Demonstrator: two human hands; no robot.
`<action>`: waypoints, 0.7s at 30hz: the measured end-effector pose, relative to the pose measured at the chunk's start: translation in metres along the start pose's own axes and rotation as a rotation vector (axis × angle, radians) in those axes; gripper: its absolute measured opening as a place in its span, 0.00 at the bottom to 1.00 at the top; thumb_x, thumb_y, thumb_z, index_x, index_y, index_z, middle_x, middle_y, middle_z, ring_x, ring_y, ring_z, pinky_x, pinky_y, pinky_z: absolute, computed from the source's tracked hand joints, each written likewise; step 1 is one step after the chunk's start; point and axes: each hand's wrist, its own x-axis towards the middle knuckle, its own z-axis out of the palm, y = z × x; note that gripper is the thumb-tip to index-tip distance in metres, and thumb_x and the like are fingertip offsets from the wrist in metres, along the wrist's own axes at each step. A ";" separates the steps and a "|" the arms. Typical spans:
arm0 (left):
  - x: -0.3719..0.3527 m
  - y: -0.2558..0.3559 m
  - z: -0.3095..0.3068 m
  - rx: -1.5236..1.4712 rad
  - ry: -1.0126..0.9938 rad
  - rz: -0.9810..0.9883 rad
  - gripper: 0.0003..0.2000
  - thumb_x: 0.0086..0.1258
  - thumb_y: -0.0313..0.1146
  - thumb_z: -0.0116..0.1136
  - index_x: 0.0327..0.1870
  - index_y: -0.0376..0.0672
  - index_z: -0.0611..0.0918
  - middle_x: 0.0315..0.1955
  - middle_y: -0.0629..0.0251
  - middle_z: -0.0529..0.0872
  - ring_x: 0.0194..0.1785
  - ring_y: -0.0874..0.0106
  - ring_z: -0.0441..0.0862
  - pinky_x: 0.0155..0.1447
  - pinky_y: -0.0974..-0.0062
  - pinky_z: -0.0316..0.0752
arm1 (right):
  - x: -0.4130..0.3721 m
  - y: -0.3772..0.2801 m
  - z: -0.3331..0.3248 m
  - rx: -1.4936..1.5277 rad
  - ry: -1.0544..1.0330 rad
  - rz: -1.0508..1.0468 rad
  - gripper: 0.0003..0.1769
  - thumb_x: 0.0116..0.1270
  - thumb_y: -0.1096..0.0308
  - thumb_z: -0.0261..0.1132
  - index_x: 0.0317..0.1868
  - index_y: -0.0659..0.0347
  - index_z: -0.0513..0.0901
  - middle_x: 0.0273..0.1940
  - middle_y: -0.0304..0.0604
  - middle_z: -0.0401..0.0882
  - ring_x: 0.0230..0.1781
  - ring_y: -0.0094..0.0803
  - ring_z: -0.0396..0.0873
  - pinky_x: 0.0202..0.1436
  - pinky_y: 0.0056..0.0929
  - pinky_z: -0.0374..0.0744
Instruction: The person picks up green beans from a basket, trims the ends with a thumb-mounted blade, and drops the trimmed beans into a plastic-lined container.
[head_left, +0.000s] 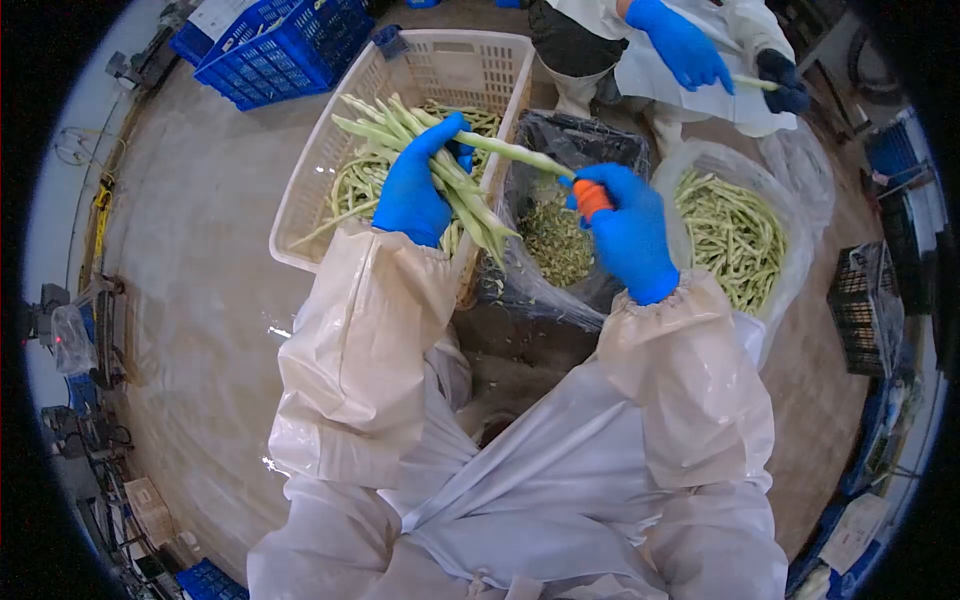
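Note:
My left hand (pixel 415 195), in a blue glove, is closed round a bunch of long green beans (pixel 470 205). One long bean (pixel 505 149) stretches from that bunch across to my right hand (pixel 628 225), also blue-gloved. The fingers of my right hand are wrapped round an orange handle-like piece (pixel 592 199) at the bean's end; I cannot tell what tool it belongs to. Below the left hand stands a white crate (pixel 288 222) with more long beans in it. Between the hands, a bin lined with dark plastic (pixel 520 270) holds chopped green bits (pixel 555 240).
To the right, a clear plastic bag (pixel 805 215) holds many trimmed beans (pixel 730 240). Opposite me a person in blue gloves (pixel 685 45) holds a bean. Blue crates (pixel 285 55) stand at the upper left, a black crate (pixel 865 310) at the far right. The floor (pixel 200 330) looks wet.

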 end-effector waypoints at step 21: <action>0.009 0.067 -0.031 0.815 0.433 0.389 0.13 0.52 0.33 0.71 0.33 0.37 0.82 0.24 0.65 0.81 0.25 0.76 0.77 0.31 0.80 0.71 | 0.009 0.026 -0.021 -0.408 -0.055 -0.068 0.21 0.60 0.66 0.64 0.56 0.53 0.78 0.41 0.50 0.79 0.37 0.43 0.79 0.40 0.36 0.76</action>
